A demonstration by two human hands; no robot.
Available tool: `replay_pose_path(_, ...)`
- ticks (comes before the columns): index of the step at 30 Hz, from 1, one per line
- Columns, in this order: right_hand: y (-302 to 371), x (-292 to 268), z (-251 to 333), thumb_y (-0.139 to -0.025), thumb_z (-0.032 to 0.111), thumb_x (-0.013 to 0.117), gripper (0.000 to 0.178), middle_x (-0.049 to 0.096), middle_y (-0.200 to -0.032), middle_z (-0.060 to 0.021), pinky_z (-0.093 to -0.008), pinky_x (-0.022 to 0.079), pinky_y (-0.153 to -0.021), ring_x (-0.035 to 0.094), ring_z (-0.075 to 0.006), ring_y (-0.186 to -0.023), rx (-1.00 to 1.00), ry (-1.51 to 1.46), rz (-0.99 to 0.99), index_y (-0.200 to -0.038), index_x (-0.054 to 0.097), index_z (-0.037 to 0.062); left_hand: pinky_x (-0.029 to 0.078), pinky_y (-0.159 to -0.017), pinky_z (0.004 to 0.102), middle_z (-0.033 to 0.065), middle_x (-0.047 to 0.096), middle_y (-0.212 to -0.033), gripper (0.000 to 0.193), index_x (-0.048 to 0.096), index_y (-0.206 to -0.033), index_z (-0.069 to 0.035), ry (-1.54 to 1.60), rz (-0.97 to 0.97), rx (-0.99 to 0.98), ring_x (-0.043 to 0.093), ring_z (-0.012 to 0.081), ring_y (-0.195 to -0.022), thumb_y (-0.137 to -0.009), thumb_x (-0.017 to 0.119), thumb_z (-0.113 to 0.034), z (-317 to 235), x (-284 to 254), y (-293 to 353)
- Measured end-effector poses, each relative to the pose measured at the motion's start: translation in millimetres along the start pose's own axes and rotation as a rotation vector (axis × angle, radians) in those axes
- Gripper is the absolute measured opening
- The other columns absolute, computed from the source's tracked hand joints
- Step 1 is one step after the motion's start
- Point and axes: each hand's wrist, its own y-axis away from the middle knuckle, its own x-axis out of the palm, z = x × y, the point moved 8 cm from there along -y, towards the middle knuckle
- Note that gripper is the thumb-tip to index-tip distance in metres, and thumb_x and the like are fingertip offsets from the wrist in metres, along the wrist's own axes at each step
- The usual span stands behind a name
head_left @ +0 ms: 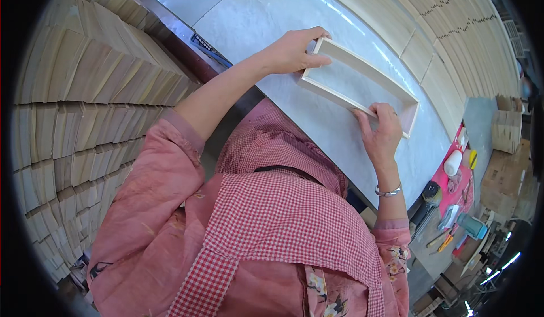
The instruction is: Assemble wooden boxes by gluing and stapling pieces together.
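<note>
1. Just right of upper centre, a long, narrow wooden box frame (371, 69) slants across a pale, glossy tabletop (255, 11), held in two bare hands. Whether it rests flat or is slightly raised cannot be told.

2. At the box frame's upper-left end, the left hand (292, 50) grasps the short wall, thumb reaching over the rim to the inside. Good practice, by judgement, is an even hold near both corners, sparing the joints any twist.

3. Toward the lower right, the right hand (382, 133) grips the near long wall, thumb on the outer face, fingers over the rim. How firmly it pinches cannot be told; a light touch would seem best, as thin walls may bow.

4. Across the upper right, stacked wooden pieces (368, 2) line the far side of the tabletop. Any turn is best made with both hands together, corners clear of the rows.

5. Below the right hand, a metal bracelet (388, 191) circles the wrist; it is best kept off the bare wood, where it could leave a mark.
</note>
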Motion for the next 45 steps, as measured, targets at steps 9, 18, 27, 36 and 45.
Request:
replay_pose_path(9,0,0,3,-0.082,0.017,0.080,0.025,0.062,-0.085,-0.0050,-0.0327,0.046,-0.073,0.058,-0.0230,-0.075,0.037,0.024,0.051,-0.091,0.059,0.0080,0.054,-0.070,0.0304,0.0150,0.066,-0.098,0.093,0.041,-0.146,0.001,0.105,0.233,0.036,0.061,0.0219,-0.076,-0.067,0.089,-0.009,13,2,25)
replay_pose_path(18,-45,16,102,-0.080,-0.001,0.073,0.044,0.065,-0.111,-0.0105,-0.0344,0.051,-0.080,0.063,-0.0267,-0.090,-0.338,-0.208,0.003,-0.123,0.068,0.0054,0.054,-0.068,0.0302,0.0121,0.065,-0.095,0.108,0.033,-0.154,-0.002,0.077,0.175,0.114,0.060,0.0189,-0.077,-0.063,0.091,-0.006,15,-4,24)
replay_pose_path(27,-49,43,105,-0.079,-0.007,0.065,0.038,0.065,-0.102,-0.0091,-0.0349,0.050,-0.073,0.058,-0.0256,-0.080,-0.388,-0.373,0.059,-0.116,0.069,-0.0006,0.053,-0.071,0.0310,0.0176,0.062,-0.111,0.096,0.029,-0.153,0.002,0.165,0.201,0.211,0.059,0.0212,-0.080,-0.074,0.083,-0.009,11,2,31)
replay_pose_path(36,-99,34,111,-0.081,-0.006,0.067,0.031,0.064,-0.100,-0.0100,-0.0340,0.050,-0.072,0.059,-0.0262,-0.080,-0.275,-0.430,0.198,-0.110,0.071,0.0015,0.053,-0.073,0.0378,0.0208,0.058,-0.112,0.093,0.025,-0.152,0.004,0.230,0.277,0.235,0.059,0.0280,-0.078,-0.075,0.077,-0.006,7,4,23)
replay_pose_path(45,-330,163,167,-0.084,0.005,0.065,0.005,0.063,-0.094,-0.0100,-0.0381,0.050,-0.078,0.058,-0.0302,-0.085,-0.584,-0.397,-0.047,-0.088,0.068,0.0029,0.048,-0.101,0.0429,0.0246,0.030,-0.160,0.104,0.015,-0.157,0.002,0.089,0.336,0.300,0.054,0.0451,-0.122,-0.071,0.073,-0.004,9,25,20)
